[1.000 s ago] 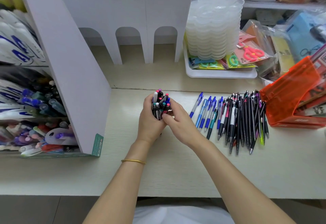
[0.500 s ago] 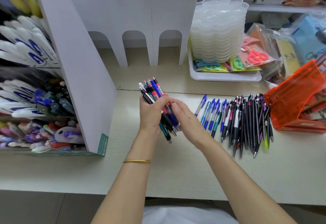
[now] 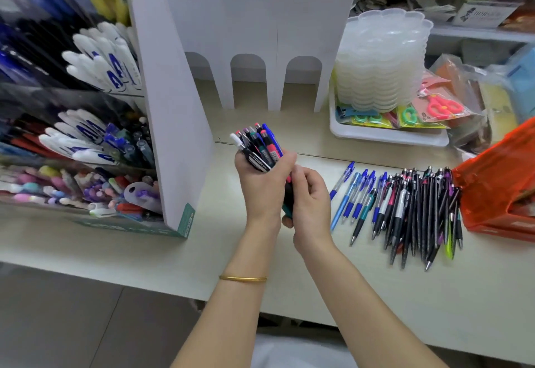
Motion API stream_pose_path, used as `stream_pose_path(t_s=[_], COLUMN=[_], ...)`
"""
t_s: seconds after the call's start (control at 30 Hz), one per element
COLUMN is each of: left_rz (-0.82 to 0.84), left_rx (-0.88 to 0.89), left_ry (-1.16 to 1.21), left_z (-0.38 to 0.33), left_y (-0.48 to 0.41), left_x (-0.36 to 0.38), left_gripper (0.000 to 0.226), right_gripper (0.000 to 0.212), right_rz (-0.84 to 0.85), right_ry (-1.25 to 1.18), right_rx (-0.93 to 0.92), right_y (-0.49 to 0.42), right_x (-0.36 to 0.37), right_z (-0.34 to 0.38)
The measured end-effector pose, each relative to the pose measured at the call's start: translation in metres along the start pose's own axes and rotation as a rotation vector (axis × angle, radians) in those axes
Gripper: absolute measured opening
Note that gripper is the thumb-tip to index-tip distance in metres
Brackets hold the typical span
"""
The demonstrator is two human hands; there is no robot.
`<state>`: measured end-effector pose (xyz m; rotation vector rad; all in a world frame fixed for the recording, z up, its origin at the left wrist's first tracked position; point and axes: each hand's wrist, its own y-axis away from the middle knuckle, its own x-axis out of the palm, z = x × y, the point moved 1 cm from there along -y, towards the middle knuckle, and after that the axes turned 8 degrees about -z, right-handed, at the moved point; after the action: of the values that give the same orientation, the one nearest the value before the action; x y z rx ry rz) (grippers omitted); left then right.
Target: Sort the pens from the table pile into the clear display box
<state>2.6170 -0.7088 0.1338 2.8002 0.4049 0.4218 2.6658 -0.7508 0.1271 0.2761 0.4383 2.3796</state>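
Plainly, the risk lay in the bundle of pens [image 3: 260,147]: the left hand [image 3: 260,185] had its fingers [image 3: 285,162] wrapped round the middle of it, clicker ends fanning upward, while the right hand [image 3: 311,205] curled its fingers about the lower tips. The bundle was held above the bench [image 3: 202,266], between the clear display box [image 3: 95,95] on the left and the pile [image 3: 411,208] lying well apart on the right. So many smooth barrels in one grip could, I judged, slide past each other; a loosened squeeze would spill them. Swinging left, the fanned ends might catch the white divider [image 3: 173,124] beside the box, and mixed colours might land in the wrong compartment.
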Motion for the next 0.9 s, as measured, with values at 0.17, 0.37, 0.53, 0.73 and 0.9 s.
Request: stream_pose_path(t_s=[0.17, 0.37, 0.53, 0.73, 0.9], left_rz=[0.131, -0.013, -0.06, 0.104, 0.591], left_rx=[0.035, 0.015, -0.116, -0.246, -0.359], left_ry=[0.046, 0.088, 0.172, 0.414, 0.474], left_z=[0.002, 0.0, 0.003, -0.003, -0.029], left_y=[0.013, 0.023, 0.026, 0.029, 0.017], left_x=[-0.024, -0.044, -0.072, -0.108, -0.171], left_gripper=[0.062, 0.052, 0.045, 0.045, 0.045], right_gripper=[0.024, 0.028, 0.028, 0.045, 0.022], right_rz=[0.145, 0.268, 0.388, 0.349, 0.353], right_ry=[0.035, 0.309, 0.416, 1.05, 0.496], right_rx=[0.069, -0.035, 0.067, -0.273, -0.171], right_y=[0.012, 0.034, 0.045, 0.05, 0.076], right_x=[-0.001, 0.003, 0.002, 0.006, 0.041], right_z=[0.0, -0.007, 0.006, 0.019, 0.022])
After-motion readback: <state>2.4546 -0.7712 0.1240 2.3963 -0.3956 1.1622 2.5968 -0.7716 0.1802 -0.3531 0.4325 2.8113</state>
